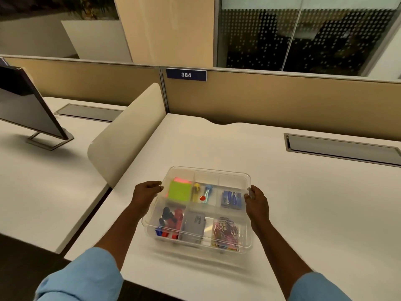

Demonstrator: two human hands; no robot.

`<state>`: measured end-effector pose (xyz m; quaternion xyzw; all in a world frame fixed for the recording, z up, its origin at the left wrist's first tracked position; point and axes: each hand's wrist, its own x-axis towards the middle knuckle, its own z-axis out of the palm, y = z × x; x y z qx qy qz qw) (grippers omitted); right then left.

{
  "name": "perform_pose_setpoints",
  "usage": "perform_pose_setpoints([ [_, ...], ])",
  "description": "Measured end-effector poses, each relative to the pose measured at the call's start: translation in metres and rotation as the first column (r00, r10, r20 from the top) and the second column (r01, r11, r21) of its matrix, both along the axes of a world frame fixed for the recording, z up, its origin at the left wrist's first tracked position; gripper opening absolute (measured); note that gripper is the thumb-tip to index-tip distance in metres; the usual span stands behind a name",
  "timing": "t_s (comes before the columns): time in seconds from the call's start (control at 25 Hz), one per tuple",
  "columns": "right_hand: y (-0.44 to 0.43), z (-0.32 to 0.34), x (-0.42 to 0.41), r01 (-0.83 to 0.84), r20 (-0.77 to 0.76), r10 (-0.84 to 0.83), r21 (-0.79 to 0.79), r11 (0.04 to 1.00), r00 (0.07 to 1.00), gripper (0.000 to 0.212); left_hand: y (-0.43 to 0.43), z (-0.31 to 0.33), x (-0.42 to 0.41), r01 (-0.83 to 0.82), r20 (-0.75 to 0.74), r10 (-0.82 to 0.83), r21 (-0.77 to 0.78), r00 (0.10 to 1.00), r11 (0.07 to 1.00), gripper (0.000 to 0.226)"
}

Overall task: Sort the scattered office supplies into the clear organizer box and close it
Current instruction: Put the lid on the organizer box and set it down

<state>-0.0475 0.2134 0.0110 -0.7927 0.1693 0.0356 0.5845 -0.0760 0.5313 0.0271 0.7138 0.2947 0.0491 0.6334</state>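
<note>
1. A dark monitor (28, 105) stands far left, on the neighbouring surface.
2. The left hand (147, 193) grips the left rim of the clear organizer box (208, 170), with its fingers curled over the edge.
3. The box is at the near middle of the white surface (303, 203). Green sticky notes (180, 191), markers (171, 222) and paper clips (225, 231) lie in separate compartments.
4. The right hand (256, 200) grips the right rim, fingers curled round it.
</note>
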Motion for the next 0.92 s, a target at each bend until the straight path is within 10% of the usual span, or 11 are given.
perform_pose_setpoints([
  [0.92,0.011,-0.013,-0.009,0.023,-0.043,-0.028,-0.096,0.995,0.999,0.042,0.008,-0.036,0.002,-0.007,0.004,0.006,0.038,1.0,0.999,0.028],
])
